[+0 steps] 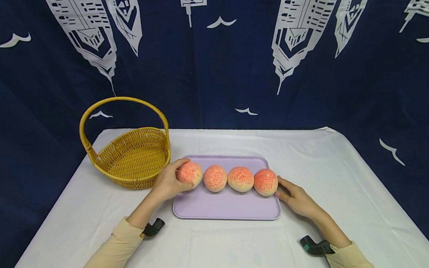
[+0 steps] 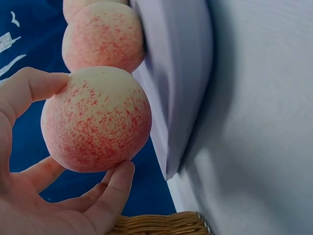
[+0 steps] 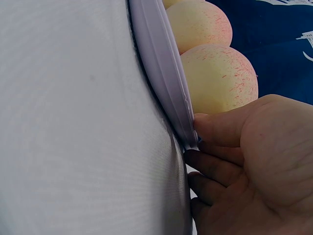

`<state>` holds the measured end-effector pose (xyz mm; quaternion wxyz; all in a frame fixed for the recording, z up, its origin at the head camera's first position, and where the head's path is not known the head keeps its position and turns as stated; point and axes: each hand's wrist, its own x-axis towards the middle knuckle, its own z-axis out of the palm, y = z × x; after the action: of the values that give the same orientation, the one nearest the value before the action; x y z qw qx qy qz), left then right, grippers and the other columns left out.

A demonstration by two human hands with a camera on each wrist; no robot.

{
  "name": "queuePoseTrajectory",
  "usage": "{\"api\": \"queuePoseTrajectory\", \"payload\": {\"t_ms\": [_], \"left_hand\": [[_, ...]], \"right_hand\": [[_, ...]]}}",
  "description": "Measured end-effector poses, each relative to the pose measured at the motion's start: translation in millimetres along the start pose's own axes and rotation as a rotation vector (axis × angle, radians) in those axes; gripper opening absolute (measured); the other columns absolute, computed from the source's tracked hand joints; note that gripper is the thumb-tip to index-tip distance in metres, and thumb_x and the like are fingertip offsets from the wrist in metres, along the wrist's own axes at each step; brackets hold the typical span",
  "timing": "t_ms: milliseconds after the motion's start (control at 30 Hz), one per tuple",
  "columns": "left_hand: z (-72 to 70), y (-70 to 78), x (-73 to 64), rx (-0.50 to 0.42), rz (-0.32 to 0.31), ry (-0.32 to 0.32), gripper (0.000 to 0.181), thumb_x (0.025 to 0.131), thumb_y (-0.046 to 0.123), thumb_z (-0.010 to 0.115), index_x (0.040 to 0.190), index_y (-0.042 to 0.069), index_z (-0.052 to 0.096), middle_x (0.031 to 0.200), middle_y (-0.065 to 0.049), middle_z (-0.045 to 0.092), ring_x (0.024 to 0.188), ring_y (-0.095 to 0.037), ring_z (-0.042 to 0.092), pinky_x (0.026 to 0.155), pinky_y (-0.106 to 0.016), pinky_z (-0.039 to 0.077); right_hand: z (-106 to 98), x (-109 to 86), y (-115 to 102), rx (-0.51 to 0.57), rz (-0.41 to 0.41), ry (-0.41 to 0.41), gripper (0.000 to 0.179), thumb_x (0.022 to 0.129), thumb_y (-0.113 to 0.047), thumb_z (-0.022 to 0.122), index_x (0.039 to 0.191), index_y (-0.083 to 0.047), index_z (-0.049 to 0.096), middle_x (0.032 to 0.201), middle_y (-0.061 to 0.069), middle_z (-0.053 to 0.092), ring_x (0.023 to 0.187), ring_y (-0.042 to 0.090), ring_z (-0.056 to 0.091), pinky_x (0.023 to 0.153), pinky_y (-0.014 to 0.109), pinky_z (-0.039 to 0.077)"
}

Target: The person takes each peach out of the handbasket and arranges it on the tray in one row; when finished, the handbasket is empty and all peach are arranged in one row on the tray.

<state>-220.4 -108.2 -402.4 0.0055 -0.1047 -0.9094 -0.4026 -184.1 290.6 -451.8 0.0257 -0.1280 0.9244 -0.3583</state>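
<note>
My left hand (image 1: 169,183) holds the leftmost peach (image 1: 189,174) at the tray's left end, thumb on one side and fingers on the other. In the left wrist view this round, red-speckled peach (image 2: 98,120) shows between thumb and fingertips. More peaches (image 1: 215,178) stand in a row to its right on the lilac tray (image 1: 227,210). At the right end, my right hand (image 1: 297,196) grips the tray's rim beside the last peach (image 1: 266,182). The right wrist view has the thumb (image 3: 210,128) against that rim, the fingers bent outside it.
Left of the tray stands a yellow wicker basket (image 1: 137,156) with a tall arched handle, its rim close to my left hand. A white cloth (image 1: 237,252) covers the table. Behind hangs a dark blue curtain (image 1: 225,75) with white building prints.
</note>
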Motion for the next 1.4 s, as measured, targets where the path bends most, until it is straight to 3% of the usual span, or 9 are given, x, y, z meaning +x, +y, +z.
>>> {"api": "queuePoseTrajectory", "payload": {"t_ms": [267,500,800,1400], "left_hand": [[9.9,-4.8,1.1,0.036,0.001,0.015,0.075,0.068,0.016,0.083,0.137,0.010,0.055,0.131,-0.020,0.059,0.122,-0.042,0.052,0.101,-0.059,0.041],[13.9,-5.9,1.8,0.041,0.002,0.021,0.076,0.071,0.019,0.083,0.139,0.008,0.052,0.133,-0.021,0.057,0.124,-0.042,0.050,0.102,-0.058,0.041],[15.3,-6.8,2.7,0.045,-0.032,0.015,0.076,0.073,0.021,0.082,0.141,0.007,0.050,0.133,-0.022,0.055,0.127,-0.043,0.048,0.103,-0.059,0.040],[14.5,-5.1,1.0,0.065,-0.011,0.005,0.077,0.072,0.019,0.082,0.139,0.002,0.048,0.136,-0.025,0.054,0.130,-0.047,0.044,0.106,-0.060,0.037]], "right_hand": [[-0.5,-0.9,-0.3,0.004,-0.003,-0.001,0.062,0.099,-0.019,0.056,0.147,0.011,0.031,0.150,0.030,0.035,0.140,0.049,0.028,0.114,0.062,0.022],[-0.2,-0.3,0.8,0.007,-0.005,0.003,0.061,0.099,-0.018,0.056,0.147,0.010,0.031,0.150,0.030,0.036,0.140,0.049,0.028,0.114,0.062,0.022],[0.0,-1.1,-1.1,0.005,-0.018,0.013,0.061,0.098,-0.018,0.057,0.146,0.011,0.032,0.149,0.031,0.037,0.139,0.050,0.029,0.112,0.063,0.024],[-0.5,-0.8,1.2,0.016,0.000,-0.002,0.061,0.099,-0.018,0.055,0.147,0.011,0.031,0.151,0.029,0.035,0.141,0.049,0.027,0.114,0.062,0.021]]}}
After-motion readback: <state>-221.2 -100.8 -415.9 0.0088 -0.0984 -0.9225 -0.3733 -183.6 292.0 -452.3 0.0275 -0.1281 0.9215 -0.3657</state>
